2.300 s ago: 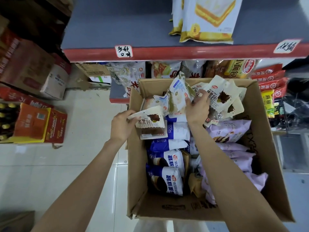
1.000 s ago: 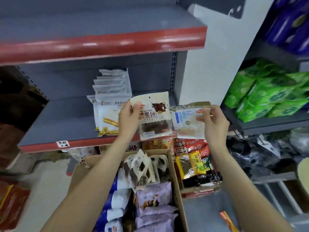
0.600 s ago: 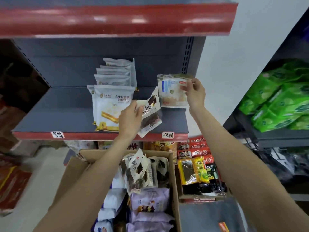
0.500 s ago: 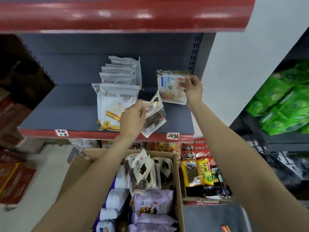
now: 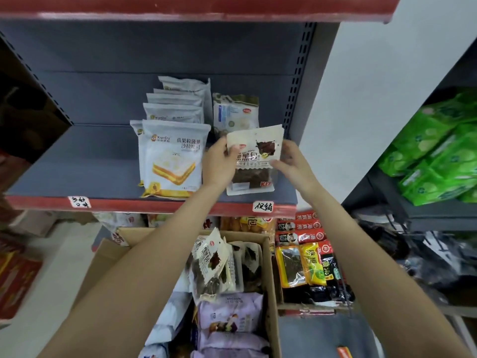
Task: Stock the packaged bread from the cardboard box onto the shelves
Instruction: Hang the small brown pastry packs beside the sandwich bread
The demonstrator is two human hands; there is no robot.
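Note:
A cream packet of dark bread stands at the front right of the grey shelf. My left hand grips its left edge and my right hand pinches its right edge. Behind it a white and blue bread packet leans against the shelf back, held by no hand. A row of white toast packets fills the shelf middle. Below, the cardboard box holds more dark bread packets, purple packets and blue and white ones.
The red shelf lip carries two handwritten labels. An upper shelf edge hangs overhead. Snack packs fill a box right of the cardboard box. Green bags lie on a rack at right. Cartons stand on the floor at left.
My right hand set the white and blue packet at the shelf back and let go. It then came to the dark bread packet, which both hands now hold upright on the shelf.

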